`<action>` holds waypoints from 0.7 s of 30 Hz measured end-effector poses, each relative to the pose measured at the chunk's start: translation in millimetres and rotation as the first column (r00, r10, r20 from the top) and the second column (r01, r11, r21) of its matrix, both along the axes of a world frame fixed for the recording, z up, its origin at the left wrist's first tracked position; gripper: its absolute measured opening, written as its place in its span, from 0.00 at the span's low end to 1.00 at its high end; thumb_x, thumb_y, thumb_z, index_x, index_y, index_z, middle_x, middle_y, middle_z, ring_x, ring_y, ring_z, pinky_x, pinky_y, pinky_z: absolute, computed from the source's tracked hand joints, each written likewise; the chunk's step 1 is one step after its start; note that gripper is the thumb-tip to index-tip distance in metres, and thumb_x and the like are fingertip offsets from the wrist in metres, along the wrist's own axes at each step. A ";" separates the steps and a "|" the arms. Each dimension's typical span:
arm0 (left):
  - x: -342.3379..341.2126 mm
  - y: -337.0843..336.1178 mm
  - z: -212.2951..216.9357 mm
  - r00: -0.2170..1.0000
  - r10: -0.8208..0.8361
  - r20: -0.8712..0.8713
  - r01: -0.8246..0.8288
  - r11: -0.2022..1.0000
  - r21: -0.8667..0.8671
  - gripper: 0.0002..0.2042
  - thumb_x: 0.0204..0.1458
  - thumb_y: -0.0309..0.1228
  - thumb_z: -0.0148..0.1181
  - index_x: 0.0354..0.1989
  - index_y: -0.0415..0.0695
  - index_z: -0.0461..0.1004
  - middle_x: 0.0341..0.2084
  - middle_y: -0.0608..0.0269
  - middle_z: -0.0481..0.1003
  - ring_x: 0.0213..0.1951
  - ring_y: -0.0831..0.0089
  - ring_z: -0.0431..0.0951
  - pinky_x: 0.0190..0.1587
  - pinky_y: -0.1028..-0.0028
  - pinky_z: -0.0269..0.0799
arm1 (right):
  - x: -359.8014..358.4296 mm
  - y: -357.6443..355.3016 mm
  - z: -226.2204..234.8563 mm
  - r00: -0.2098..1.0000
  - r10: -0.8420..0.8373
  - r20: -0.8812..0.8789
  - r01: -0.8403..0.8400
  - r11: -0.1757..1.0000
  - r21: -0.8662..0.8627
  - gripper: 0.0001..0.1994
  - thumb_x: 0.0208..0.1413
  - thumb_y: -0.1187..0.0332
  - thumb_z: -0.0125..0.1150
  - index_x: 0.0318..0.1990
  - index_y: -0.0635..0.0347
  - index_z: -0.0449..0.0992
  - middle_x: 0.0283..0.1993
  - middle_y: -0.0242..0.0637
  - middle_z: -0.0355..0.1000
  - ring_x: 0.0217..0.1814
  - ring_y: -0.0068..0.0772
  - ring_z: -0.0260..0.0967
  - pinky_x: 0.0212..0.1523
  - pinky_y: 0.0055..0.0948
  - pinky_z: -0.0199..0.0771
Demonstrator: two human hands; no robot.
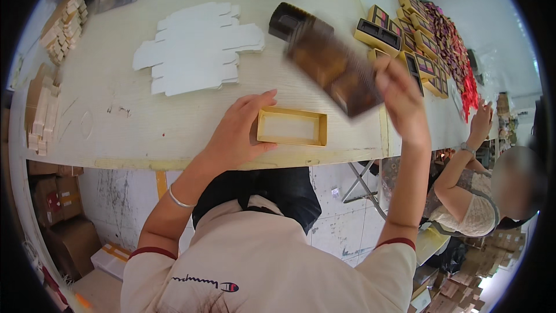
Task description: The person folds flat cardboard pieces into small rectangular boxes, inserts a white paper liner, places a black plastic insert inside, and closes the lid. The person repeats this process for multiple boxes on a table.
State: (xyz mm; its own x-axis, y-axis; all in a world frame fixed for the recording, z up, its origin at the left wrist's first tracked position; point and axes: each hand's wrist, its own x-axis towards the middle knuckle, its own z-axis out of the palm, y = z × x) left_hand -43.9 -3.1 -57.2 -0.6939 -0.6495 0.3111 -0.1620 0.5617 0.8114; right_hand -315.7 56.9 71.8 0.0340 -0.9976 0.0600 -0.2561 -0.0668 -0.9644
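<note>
My left hand (236,130) is wrapped around the left end of a small open gold cardboard box (294,141), steadying it on the table near the front edge. The box is rectangular with a pale inner floor, and nothing lies in it. To the right and above, my right hand (401,101) grips the corner of a dark brown plastic tray (333,69), raised over the table and smeared by motion. The tray has moulded compartments and hangs tilted. Just beyond it rests another dark plastic tray (284,20), partly covered by the raised one.
A stack of flat white box blanks (194,49) lies at the left. Several gold boxes with dark trays (379,36) stand at the right, beside a pile of purple and red packets (449,37). A co-worker's hand (480,123) reaches over the table's right side. Small pale boxes (43,110) line the left edge.
</note>
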 end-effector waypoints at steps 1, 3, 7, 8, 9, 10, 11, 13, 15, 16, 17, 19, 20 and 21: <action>1.1 -0.6 0.9 0.999 0.018 0.042 -0.016 0.999 -0.040 0.44 0.33 0.26 0.74 0.65 0.47 0.58 0.54 0.61 0.71 0.55 0.58 0.66 0.59 0.65 0.63 | -0.8 10.6 -2.0 0.997 0.079 -0.013 -0.076 0.986 0.146 0.08 0.65 0.64 0.51 0.39 0.59 0.68 0.33 0.21 0.60 0.36 0.14 0.55 0.40 0.17 0.58; 0.8 3.4 2.6 0.992 0.035 0.121 -0.021 0.993 -0.116 0.45 0.33 0.27 0.74 0.65 0.48 0.58 0.54 0.63 0.71 0.54 0.59 0.66 0.58 0.65 0.63 | -0.2 24.8 -17.0 0.996 0.091 0.013 -0.089 0.921 0.380 0.08 0.64 0.64 0.51 0.40 0.59 0.69 0.32 0.22 0.61 0.36 0.14 0.56 0.37 0.17 0.60; -1.7 2.9 0.2 0.996 -0.026 0.079 0.031 0.998 -0.060 0.42 0.34 0.29 0.74 0.63 0.47 0.61 0.53 0.62 0.71 0.51 0.59 0.65 0.55 0.64 0.64 | 7.5 21.0 -53.9 0.991 0.041 -0.129 0.040 0.825 0.564 0.07 0.63 0.65 0.51 0.40 0.58 0.69 0.32 0.24 0.64 0.39 0.14 0.57 0.38 0.19 0.60; -0.7 2.8 0.2 0.996 -0.025 0.083 0.032 0.996 -0.084 0.42 0.34 0.30 0.74 0.63 0.47 0.62 0.52 0.61 0.71 0.51 0.58 0.65 0.55 0.64 0.64 | 17.5 17.2 -55.0 0.987 -0.025 -0.157 0.107 0.832 0.544 0.08 0.63 0.64 0.53 0.42 0.59 0.69 0.33 0.27 0.66 0.37 0.17 0.61 0.36 0.21 0.63; -0.3 2.8 0.3 0.996 -0.024 0.086 0.033 0.994 -0.108 0.41 0.34 0.30 0.74 0.62 0.46 0.62 0.51 0.61 0.71 0.51 0.58 0.65 0.55 0.64 0.65 | 29.1 14.4 -55.1 0.979 -0.091 -0.183 0.175 0.835 0.522 0.10 0.63 0.63 0.54 0.43 0.60 0.69 0.33 0.29 0.67 0.36 0.20 0.64 0.35 0.24 0.66; -1.0 2.2 1.3 0.997 -0.025 0.075 0.033 0.994 -0.101 0.40 0.34 0.31 0.74 0.61 0.46 0.63 0.51 0.60 0.71 0.51 0.57 0.66 0.54 0.63 0.65 | 37.8 13.3 -55.7 0.966 -0.157 -0.207 0.242 0.832 0.499 0.12 0.63 0.62 0.55 0.45 0.60 0.69 0.34 0.32 0.68 0.35 0.23 0.68 0.33 0.26 0.69; -1.5 1.4 3.1 0.998 -0.028 0.064 0.033 0.995 -0.092 0.39 0.34 0.31 0.74 0.60 0.45 0.64 0.50 0.60 0.71 0.51 0.57 0.66 0.54 0.63 0.65 | 43.9 14.9 -60.2 0.927 -0.152 -0.341 0.261 0.918 0.299 0.13 0.61 0.61 0.57 0.46 0.60 0.69 0.37 0.36 0.69 0.37 0.27 0.69 0.35 0.28 0.70; -3.0 1.0 3.5 0.998 -0.028 0.051 0.033 0.995 -0.090 0.37 0.34 0.31 0.74 0.58 0.45 0.65 0.49 0.59 0.72 0.50 0.56 0.66 0.54 0.63 0.65 | 51.2 21.2 -70.5 0.789 -0.223 -0.573 0.185 0.975 -0.124 0.16 0.59 0.59 0.60 0.47 0.60 0.69 0.44 0.43 0.70 0.41 0.36 0.71 0.37 0.32 0.72; -0.8 1.5 0.5 0.999 -0.012 0.049 0.017 0.995 -0.102 0.36 0.34 0.32 0.74 0.57 0.44 0.66 0.49 0.59 0.72 0.50 0.55 0.67 0.54 0.62 0.65 | 53.0 26.9 -59.3 0.766 -0.131 -0.629 0.036 0.986 -0.161 0.26 0.48 0.62 0.69 0.54 0.57 0.69 0.52 0.47 0.66 0.46 0.47 0.70 0.43 0.36 0.73; 0.7 1.3 0.1 0.999 -0.014 0.053 0.020 0.995 -0.103 0.36 0.34 0.32 0.74 0.56 0.44 0.66 0.49 0.59 0.72 0.50 0.55 0.67 0.54 0.62 0.65 | 52.5 31.9 -54.7 0.705 -0.107 -0.702 -0.062 0.975 -0.212 0.28 0.46 0.62 0.70 0.56 0.57 0.68 0.52 0.46 0.66 0.46 0.46 0.70 0.44 0.36 0.72; 0.6 0.8 -0.1 0.998 -0.020 0.051 0.025 0.994 -0.104 0.36 0.33 0.32 0.75 0.55 0.43 0.66 0.49 0.59 0.72 0.50 0.55 0.67 0.54 0.62 0.65 | 50.5 38.2 -51.6 0.630 -0.095 -0.771 -0.163 0.954 -0.251 0.31 0.44 0.63 0.72 0.58 0.57 0.68 0.52 0.46 0.66 0.47 0.46 0.69 0.44 0.36 0.72; 0.3 0.4 -0.1 0.998 -0.028 0.055 0.034 0.993 -0.109 0.35 0.33 0.32 0.75 0.55 0.43 0.67 0.49 0.58 0.72 0.50 0.55 0.67 0.54 0.62 0.65 | 44.8 47.6 -58.7 0.655 0.022 -0.755 -0.217 0.963 -0.161 0.34 0.41 0.65 0.73 0.59 0.58 0.69 0.52 0.43 0.67 0.47 0.45 0.66 0.46 0.37 0.70; -1.1 1.3 0.4 0.998 -0.033 0.060 0.040 0.993 -0.114 0.36 0.33 0.32 0.75 0.55 0.43 0.66 0.49 0.58 0.72 0.49 0.55 0.68 0.54 0.62 0.65 | 42.2 49.9 -61.8 0.679 0.049 -0.733 -0.221 0.965 -0.140 0.34 0.41 0.65 0.73 0.59 0.59 0.69 0.50 0.43 0.67 0.46 0.45 0.66 0.46 0.37 0.70; -2.0 1.9 1.2 0.997 -0.038 0.065 0.045 0.992 -0.118 0.36 0.33 0.32 0.75 0.56 0.43 0.66 0.49 0.58 0.72 0.49 0.56 0.68 0.53 0.62 0.65 | 40.3 51.1 -63.2 0.702 0.076 -0.709 -0.226 0.967 -0.120 0.33 0.41 0.65 0.73 0.59 0.59 0.69 0.49 0.43 0.68 0.46 0.44 0.66 0.46 0.37 0.70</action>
State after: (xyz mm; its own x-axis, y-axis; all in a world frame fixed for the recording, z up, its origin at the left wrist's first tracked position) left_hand -45.9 -1.2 -56.0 -0.7401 -0.5803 0.3399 -0.1848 0.6615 0.7268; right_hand -275.4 108.0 8.6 0.2896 -0.9473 0.1371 -0.8164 -0.3193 -0.4812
